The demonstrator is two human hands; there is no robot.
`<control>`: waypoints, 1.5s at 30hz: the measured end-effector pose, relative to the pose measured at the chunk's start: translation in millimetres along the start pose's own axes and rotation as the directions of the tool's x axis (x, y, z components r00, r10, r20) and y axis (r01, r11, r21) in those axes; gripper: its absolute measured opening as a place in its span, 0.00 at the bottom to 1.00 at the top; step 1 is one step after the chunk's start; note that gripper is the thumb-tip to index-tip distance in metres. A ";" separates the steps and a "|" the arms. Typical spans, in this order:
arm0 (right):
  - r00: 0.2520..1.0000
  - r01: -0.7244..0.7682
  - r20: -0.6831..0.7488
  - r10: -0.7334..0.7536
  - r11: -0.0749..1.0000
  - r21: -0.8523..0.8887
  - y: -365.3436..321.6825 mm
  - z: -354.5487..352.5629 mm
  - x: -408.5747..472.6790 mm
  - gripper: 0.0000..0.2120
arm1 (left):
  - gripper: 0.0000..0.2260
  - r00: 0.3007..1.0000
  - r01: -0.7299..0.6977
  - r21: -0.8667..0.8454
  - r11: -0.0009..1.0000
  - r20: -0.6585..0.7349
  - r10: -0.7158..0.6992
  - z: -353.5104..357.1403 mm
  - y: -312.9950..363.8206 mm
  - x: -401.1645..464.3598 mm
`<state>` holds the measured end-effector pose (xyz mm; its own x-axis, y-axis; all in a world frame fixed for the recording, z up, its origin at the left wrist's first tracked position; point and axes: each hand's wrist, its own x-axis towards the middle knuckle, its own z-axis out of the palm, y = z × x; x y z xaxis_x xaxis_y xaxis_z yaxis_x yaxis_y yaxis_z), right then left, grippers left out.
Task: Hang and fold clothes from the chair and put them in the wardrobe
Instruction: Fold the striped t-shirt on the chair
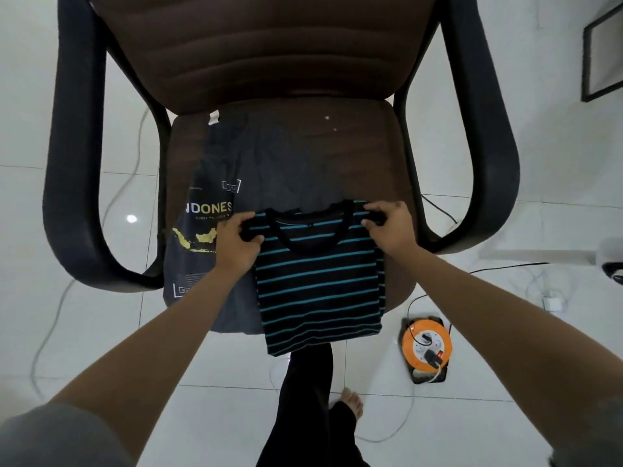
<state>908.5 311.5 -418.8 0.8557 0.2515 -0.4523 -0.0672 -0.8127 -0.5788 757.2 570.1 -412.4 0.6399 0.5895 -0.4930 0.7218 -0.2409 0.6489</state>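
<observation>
A black shirt with teal stripes (320, 291) hangs over the front edge of the brown chair seat (337, 146), its sides folded in. My left hand (237, 242) pinches its left shoulder and my right hand (391, 227) pinches its right shoulder, both beside the collar. Under it, on the seat's left half, lies a dark grey shirt (215, 203) with white lettering and a yellow map print. The wardrobe is out of view.
The chair has black armrests, one on the left (77, 183) and one on the right (488, 156). An orange cable reel (426, 345) sits on the white tiled floor at the right, with cords (50, 332) trailing around. My legs and a bare foot (352, 401) show below.
</observation>
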 end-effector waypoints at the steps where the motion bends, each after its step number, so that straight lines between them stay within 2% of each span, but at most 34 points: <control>1: 0.999 -0.031 -0.002 0.032 0.999 0.016 0.5 1.0 -8.0 0.18 | 0.21 1.000 0.030 -0.046 0.998 0.002 -0.030 2.6 -2.5 -9.1; 4: 0.997 -0.070 0.018 0.070 0.997 0.038 -1.9 6.0 -28.3 0.26 | 0.19 0.994 0.104 -0.188 0.977 0.050 -0.096 11.6 -2.4 -36.0; 7: 0.998 -0.037 0.053 0.038 0.999 -0.021 -6.1 11.2 -33.6 0.29 | 0.13 0.992 0.113 -0.174 0.978 0.078 -0.100 18.9 -6.0 -46.5; 9: 0.995 -0.040 0.096 0.040 0.999 -0.003 -8.4 11.4 -31.4 0.27 | 0.09 0.988 0.147 -0.190 0.971 0.073 -0.135 19.5 -4.7 -45.4; 11: 0.988 -0.015 0.151 0.001 0.995 0.095 -10.8 7.7 -31.2 0.25 | 0.08 0.976 0.215 -0.277 0.936 0.088 -0.198 18.9 -0.9 -44.4; 14: 0.976 0.090 0.187 -0.115 0.986 0.138 -12.4 4.5 -33.4 0.17 | 0.10 0.949 0.314 -0.405 0.858 0.161 -0.271 13.0 4.6 -46.9; 16: 0.970 0.080 0.216 -0.115 0.983 0.165 -16.3 2.4 -37.6 0.11 | 0.12 0.932 0.361 -0.435 0.825 0.210 -0.296 7.5 4.7 -50.0; 18: 0.970 0.050 0.226 -0.093 0.981 0.188 -20.2 -1.7 -44.7 0.11 | 0.14 0.931 0.359 -0.437 0.825 0.229 -0.283 1.7 7.9 -57.8; 21: 0.975 0.058 0.198 -0.103 0.973 0.224 -25.3 -14.8 -60.0 0.12 | 0.17 0.956 0.290 -0.444 0.848 0.178 -0.234 -7.5 16.9 -77.8; 26: 0.971 0.151 0.150 -0.188 0.963 0.225 -31.9 -44.5 -97.6 0.11 | 0.17 0.992 0.125 -0.461 0.878 0.071 -0.104 -21.4 32.7 -132.5; 33: 0.904 0.387 0.088 -0.418 0.889 0.244 -58.3 -100.3 -172.4 0.13 | 0.17 0.988 -0.073 -0.542 0.837 -0.155 -0.014 -48.5 69.3 -254.1; 39: 0.787 0.569 0.065 -0.614 0.762 0.309 -143.9 -142.8 -234.4 0.16 | 0.17 0.918 -0.244 -0.580 0.777 -0.396 -0.007 -124.2 87.5 -354.1; 45: 0.582 0.694 0.080 -0.810 0.545 0.471 -254.3 -139.6 -324.1 0.17 | 0.18 0.772 -0.431 -0.501 0.751 -0.635 0.019 -220.9 65.5 -459.5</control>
<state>719.8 363.3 -30.2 0.5110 0.8461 0.1514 0.3155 -0.0208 -0.9487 452.2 453.8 -15.3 0.3403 0.9403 0.0002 0.1343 -0.0489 0.9897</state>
